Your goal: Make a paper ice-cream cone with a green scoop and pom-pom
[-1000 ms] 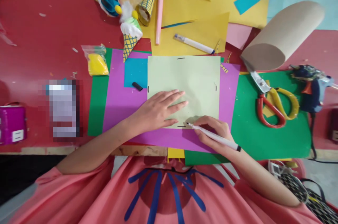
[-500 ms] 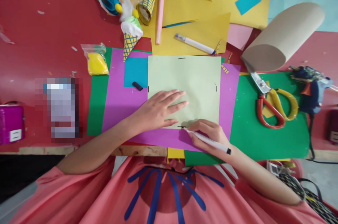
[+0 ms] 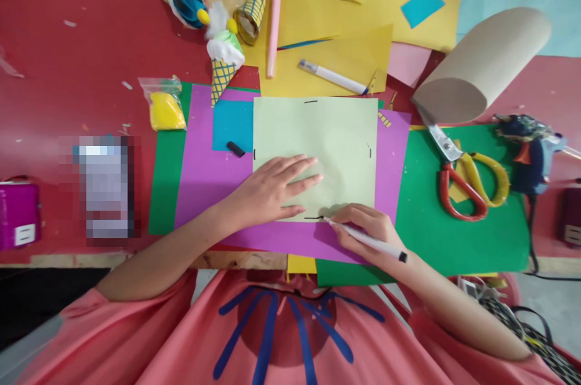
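Note:
A pale green paper sheet point(image 3: 327, 137) lies on a purple sheet point(image 3: 202, 167), with short black marks near the middle of each edge. My left hand point(image 3: 272, 188) presses flat on the sheet's near left part, fingers spread. My right hand point(image 3: 365, 230) grips a white marker point(image 3: 367, 241). Its tip touches the black mark at the sheet's near edge. The marker's black cap point(image 3: 235, 148) rests on a blue paper square point(image 3: 232, 125) to the left.
Red-and-yellow scissors point(image 3: 467, 182) and a glue gun point(image 3: 529, 152) lie on green paper point(image 3: 458, 233) at right. A brown paper roll point(image 3: 481, 64), yellow sheets point(image 3: 345, 3), another pen point(image 3: 333, 76), a pink stick point(image 3: 273, 31), paper cones point(image 3: 223, 64) and a bag of yellow clay point(image 3: 166, 108) sit behind.
My right hand slid the marker tip left along the near edge mark, then back right. My left hand has stayed flat on the sheet.

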`<state>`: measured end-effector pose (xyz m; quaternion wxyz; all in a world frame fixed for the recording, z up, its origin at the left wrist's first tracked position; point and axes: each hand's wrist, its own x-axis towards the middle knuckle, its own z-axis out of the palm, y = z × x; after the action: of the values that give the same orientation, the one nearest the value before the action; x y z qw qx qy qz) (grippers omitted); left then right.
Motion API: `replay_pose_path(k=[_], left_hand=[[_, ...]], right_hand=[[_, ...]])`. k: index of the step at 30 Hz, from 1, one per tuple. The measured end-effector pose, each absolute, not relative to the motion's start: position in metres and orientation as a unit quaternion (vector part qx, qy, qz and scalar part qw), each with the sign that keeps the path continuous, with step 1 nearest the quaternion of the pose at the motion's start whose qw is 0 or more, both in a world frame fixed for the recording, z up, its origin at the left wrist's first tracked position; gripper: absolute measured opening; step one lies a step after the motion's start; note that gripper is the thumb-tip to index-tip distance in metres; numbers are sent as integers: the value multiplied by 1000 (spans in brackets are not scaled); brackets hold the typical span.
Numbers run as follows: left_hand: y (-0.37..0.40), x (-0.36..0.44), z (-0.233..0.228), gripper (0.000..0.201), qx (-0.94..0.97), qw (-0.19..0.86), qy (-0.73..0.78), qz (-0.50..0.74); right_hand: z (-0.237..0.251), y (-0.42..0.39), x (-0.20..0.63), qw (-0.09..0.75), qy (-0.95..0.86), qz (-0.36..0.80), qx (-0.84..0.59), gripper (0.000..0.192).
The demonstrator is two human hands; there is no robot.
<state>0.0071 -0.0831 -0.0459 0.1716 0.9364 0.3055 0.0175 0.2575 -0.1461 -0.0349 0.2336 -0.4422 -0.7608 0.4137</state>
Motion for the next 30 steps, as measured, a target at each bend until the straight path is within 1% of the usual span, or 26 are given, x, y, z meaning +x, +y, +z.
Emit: replay_pose_path(k=[5,10,16,21,26,30], left_hand=[[-83,7,-47,55,935,174,308,24],[-83,7,-46,54,935,176,307,26],[-83,7,-45,54,934,178,309,23],[-84,6,-46,55,934,181,308,20],[-84,6,-45,55,933,180,312,20],[-84,6,-45,55,934,176,310,18]], right_hand=[[-31,-142,263,251,-751,407,-455,4],[-32,-139,275,253,-749,372,-486,9],[-29,-130,292,291,-676,327,-593,6],[-33,-114,296,331,-585,347,-654,10],[-39,-99,298,351,-549,368,-664,10],[-40,-94,298,354,-532,374,-672,15]])
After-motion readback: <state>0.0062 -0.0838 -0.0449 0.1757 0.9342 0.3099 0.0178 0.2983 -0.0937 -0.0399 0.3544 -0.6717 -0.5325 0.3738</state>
